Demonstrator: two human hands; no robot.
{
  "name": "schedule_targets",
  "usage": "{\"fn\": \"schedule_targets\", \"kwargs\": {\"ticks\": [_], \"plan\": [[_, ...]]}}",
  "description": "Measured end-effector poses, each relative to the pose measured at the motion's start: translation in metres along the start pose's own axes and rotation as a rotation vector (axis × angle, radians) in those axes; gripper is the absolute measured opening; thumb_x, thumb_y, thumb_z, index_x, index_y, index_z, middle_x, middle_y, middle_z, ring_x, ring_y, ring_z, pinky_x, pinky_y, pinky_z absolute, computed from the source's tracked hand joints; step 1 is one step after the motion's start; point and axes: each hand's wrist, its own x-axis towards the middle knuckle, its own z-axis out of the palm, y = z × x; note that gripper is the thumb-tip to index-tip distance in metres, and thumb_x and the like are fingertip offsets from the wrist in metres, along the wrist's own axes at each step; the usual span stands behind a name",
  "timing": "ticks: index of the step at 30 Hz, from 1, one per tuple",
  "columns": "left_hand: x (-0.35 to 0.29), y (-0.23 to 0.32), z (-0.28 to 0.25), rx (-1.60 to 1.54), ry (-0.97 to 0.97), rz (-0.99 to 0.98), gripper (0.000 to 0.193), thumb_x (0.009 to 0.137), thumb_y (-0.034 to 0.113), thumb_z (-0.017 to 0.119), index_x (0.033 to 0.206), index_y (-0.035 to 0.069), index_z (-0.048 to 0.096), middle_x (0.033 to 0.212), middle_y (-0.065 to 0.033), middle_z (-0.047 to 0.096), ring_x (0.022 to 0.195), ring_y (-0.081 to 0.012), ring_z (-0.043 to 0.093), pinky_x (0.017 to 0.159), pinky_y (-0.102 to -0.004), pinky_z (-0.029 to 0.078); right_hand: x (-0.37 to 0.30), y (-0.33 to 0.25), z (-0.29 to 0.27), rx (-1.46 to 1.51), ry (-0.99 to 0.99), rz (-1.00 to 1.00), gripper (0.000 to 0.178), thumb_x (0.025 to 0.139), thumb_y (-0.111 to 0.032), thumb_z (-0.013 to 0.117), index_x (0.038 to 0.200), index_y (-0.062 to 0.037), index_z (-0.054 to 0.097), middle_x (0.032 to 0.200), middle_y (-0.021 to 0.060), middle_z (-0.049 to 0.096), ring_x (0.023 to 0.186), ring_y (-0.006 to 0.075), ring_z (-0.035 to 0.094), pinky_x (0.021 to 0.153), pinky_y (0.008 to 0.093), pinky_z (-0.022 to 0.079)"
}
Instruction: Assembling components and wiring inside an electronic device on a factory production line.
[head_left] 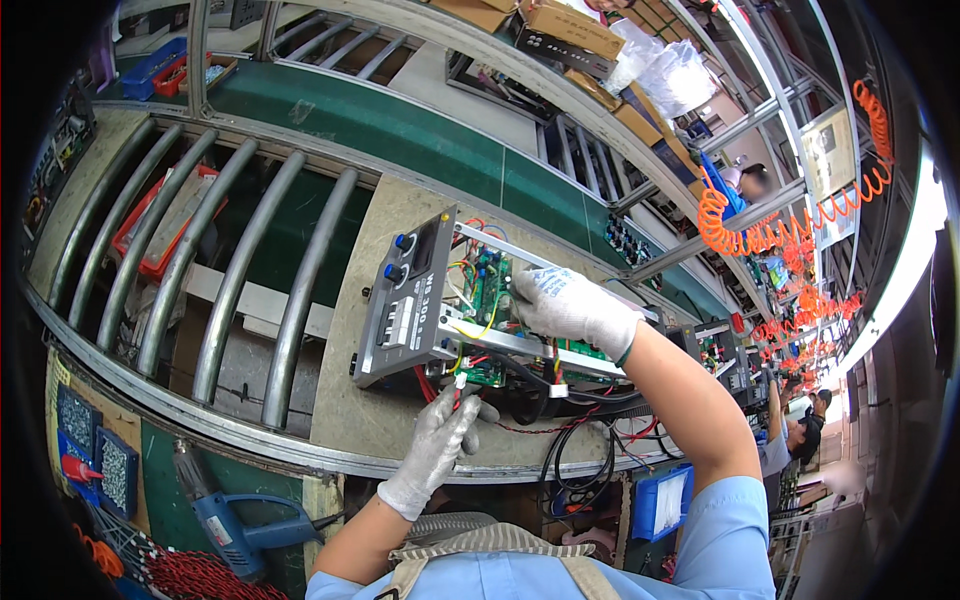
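Observation:
An open electronic device with a grey front panel (pixel 420 275), blue knobs and white push buttons lies on the wooden board in front of me. Green circuit boards (pixel 490 285) and coloured wires show inside its metal frame. My left hand (pixel 438 445), in a whitish glove, pinches a red-and-black wire lead with a white plug (pixel 460 381) beside the panel's lower corner. Gloved too, my right hand (pixel 572 304) reaches over the frame into the device, fingers curled together at the circuit board. Its fingertips are partly hidden, so what they grip cannot be made out.
Metal rollers (pixel 225 280) run left of the device. A blue heat gun (pixel 245 525), screw trays (pixel 117 472) and red-and-black wires (pixel 190 575) lie lower left. Black cables (pixel 580 465) hang over the near edge, by a blue bin (pixel 660 503). Orange coiled hoses (pixel 725 225) hang at right.

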Motion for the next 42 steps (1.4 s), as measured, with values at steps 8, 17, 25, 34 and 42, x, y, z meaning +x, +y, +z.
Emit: {"fn": "schedule_targets", "kwargs": {"ticks": [8,17,25,34,42], "plan": [[0.001,0.009,0.002,0.024,-0.002,0.013,0.040,0.098,0.035,0.056,0.125,0.006,0.054,0.088,-0.0028,0.066,0.052,-0.0028,0.047,0.047,-0.0185,0.036,0.014,-0.006,-0.001,-0.194,-0.017,-0.060,0.019,0.079,-0.016,0.058,0.091,-0.0042,0.065,0.087,0.0196,0.068,0.087,0.0373,0.066,0.079,0.0460,0.053],[-0.004,0.022,0.017,0.493,0.110,-0.038,0.030,0.098,0.027,0.056,0.114,0.004,0.066,0.075,-0.0022,0.067,0.053,-0.0008,0.042,0.047,-0.0207,0.035,-0.016,0.039,-0.013,0.271,0.042,-0.220,0.028,0.080,-0.023,0.065,0.101,-0.0043,0.063,0.083,0.0177,0.067,0.074,0.0311,0.068,0.068,0.0396,0.052],[0.061,0.091,0.098,1.064,0.097,0.772,0.026,0.090,0.005,0.056,0.115,0.002,0.061,0.101,-0.0194,0.066,0.095,-0.0365,0.064,0.082,-0.0400,0.051,-0.097,0.090,0.019,0.260,0.481,-0.281,0.024,0.087,-0.022,0.065,0.104,-0.0062,0.060,0.083,0.0152,0.068,0.078,0.0337,0.068,0.069,0.0429,0.053],[0.074,0.091,0.101,1.168,0.214,1.009,0.042,0.084,-0.011,0.056,0.123,0.003,0.057,0.096,-0.0174,0.063,0.083,-0.0289,0.064,0.072,-0.0349,0.052,-0.067,0.078,0.009,-0.386,0.042,-0.041,0.011,0.085,-0.024,0.063,0.085,-0.0146,0.069,0.083,0.0124,0.071,0.077,0.0232,0.071,0.066,0.0385,0.052],[-0.017,0.030,0.050,0.919,0.025,0.492,0.040,0.080,-0.008,0.057,0.119,0.001,0.060,0.099,-0.0159,0.068,0.090,-0.0253,0.068,0.076,-0.0326,0.053,-0.045,0.108,0.064,0.739,0.200,-0.056,0.032,0.089,-0.019,0.064,0.118,-0.0070,0.066,0.101,0.0143,0.071,0.089,0.0273,0.069,0.078,0.0355,0.053]]}}
